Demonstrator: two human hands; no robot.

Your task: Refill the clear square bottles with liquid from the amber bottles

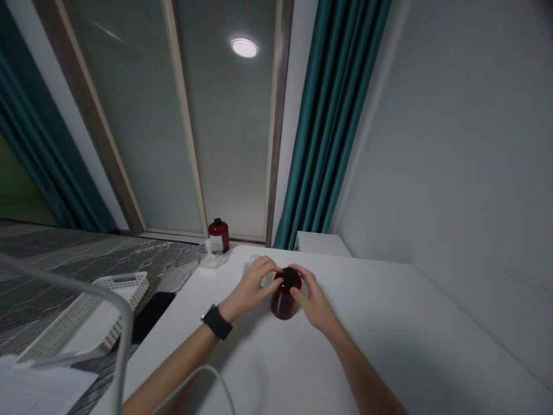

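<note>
A dark red-brown bottle (283,305) with a black cap (289,275) stands upright on the white table (276,369). My left hand (254,285), with a dark watch on the wrist, has its thumb and forefinger closed at the left side of the cap. From the right, my right hand (315,302) grips the bottle's shoulder, thumb in front and fingers behind near the cap. Behind my left hand, a small clear item (247,266) is partly hidden.
Another red-brown bottle (219,230) with a white label stands at the table's far left corner, beside a clear plastic tray (211,260). Lower left are a white basket (140,297), papers (43,386) and a pale cable (125,346). A white box-like unit (322,242) sits beyond the far edge.
</note>
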